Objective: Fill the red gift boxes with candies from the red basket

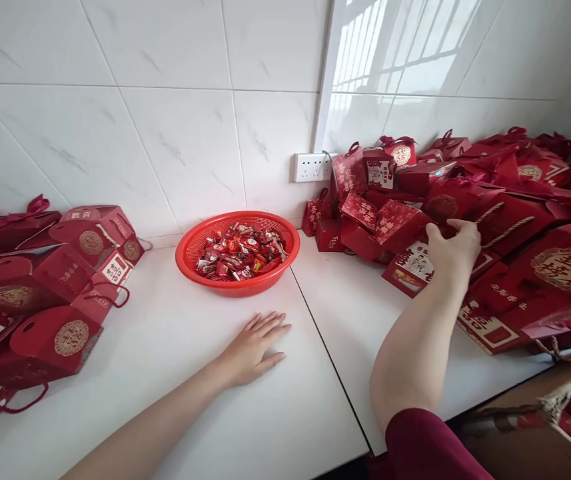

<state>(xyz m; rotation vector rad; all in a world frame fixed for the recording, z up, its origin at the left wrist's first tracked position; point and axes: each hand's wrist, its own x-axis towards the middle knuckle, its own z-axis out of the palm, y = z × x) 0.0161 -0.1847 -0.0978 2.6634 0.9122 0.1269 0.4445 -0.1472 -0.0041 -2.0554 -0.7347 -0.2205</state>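
Note:
My left hand [256, 348] lies flat on the white tabletop with its fingers stretched out, holding nothing. Just beyond it stands a red plastic basket [238, 288] with perforated sides, holding many small wrapped candies [245, 252]. My right hand [452, 248] is stretched out to the pile of red gift boxes on the right. Its thumb and forefinger are apart with a gap between them; the other fingers are partly hidden. Nearest to it are a box with a white printed panel [415, 261] and a red box with a rope handle [525, 223].
More red gift boxes [40, 280] with ribbon handles are piled on the left. A power socket [312, 167] sits on the tiled wall behind. At the lower right, a cardboard carton [525, 447] stands by the table edge. A dark seam [332, 363] crosses the tabletop.

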